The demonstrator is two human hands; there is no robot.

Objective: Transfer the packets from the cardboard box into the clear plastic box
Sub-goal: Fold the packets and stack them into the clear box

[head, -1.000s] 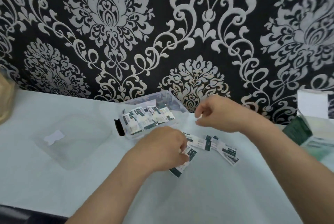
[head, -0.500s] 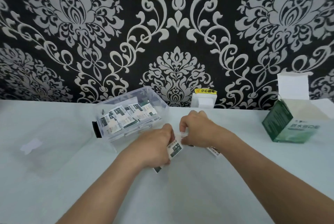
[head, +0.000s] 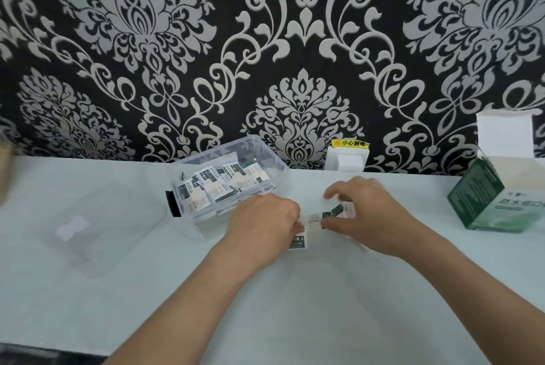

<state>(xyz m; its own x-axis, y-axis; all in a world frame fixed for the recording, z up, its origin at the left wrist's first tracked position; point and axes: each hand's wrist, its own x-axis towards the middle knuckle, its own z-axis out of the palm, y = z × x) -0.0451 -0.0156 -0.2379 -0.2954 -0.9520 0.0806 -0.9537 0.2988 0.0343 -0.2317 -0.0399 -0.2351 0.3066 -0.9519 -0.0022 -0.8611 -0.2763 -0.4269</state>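
Note:
Several small white-and-green packets (head: 314,221) lie on the white table between my two hands. My left hand (head: 262,224) is closed over some of them, one packet (head: 297,242) sticking out below its fingers. My right hand (head: 368,216) presses on the packets from the right, fingers curled around them. The clear plastic box (head: 272,164), with a black latch, stands just left of my left hand and holds several packets (head: 218,185). The green cardboard box (head: 486,202) stands open at the far right.
The clear lid (head: 88,226) lies flat on the table to the left of the plastic box. A white wall socket (head: 346,160) with a yellow label sits at the wall behind my hands. The patterned wall runs along the table's back edge.
My hands have drawn together over the loose packets and gathered them into a tighter bunch. The view has swung right, so the cardboard box shows fully.

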